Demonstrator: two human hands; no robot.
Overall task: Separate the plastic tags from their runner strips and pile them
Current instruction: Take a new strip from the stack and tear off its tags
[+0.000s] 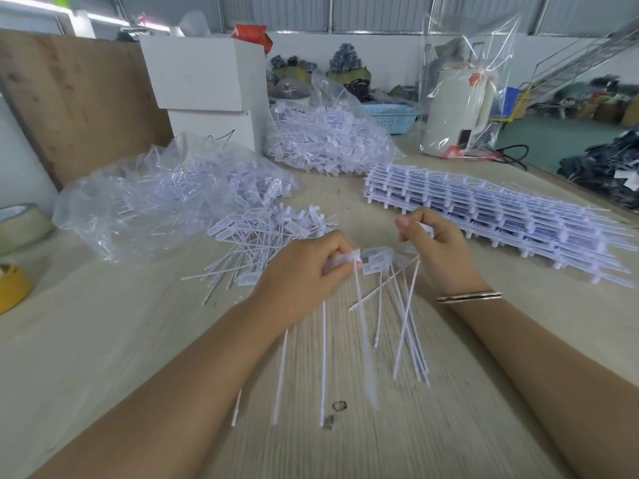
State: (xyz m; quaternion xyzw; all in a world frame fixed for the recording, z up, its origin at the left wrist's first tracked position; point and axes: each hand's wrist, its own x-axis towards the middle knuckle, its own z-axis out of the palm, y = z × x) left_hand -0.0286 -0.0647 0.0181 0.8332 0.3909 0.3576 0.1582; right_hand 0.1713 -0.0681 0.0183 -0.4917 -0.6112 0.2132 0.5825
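Observation:
My left hand (304,267) grips the heads of several white plastic tags (345,261), whose long thin tails hang down toward me over the table. My right hand (439,250) holds a runner strip (380,259) with more tags on it, their tails (408,326) fanning downward. The two hands are close together above the wooden table (103,340). A loose pile of separated tags (262,236) lies just beyond my left hand. A stack of runner strips with tags attached (501,216) lies to the right, beyond my right hand.
Two clear plastic bags full of tags sit at the back, one left (166,195), one centre (328,140). White boxes (207,81) stand behind them. Tape rolls (17,229) lie at the left edge. A bagged white kettle (460,112) stands back right.

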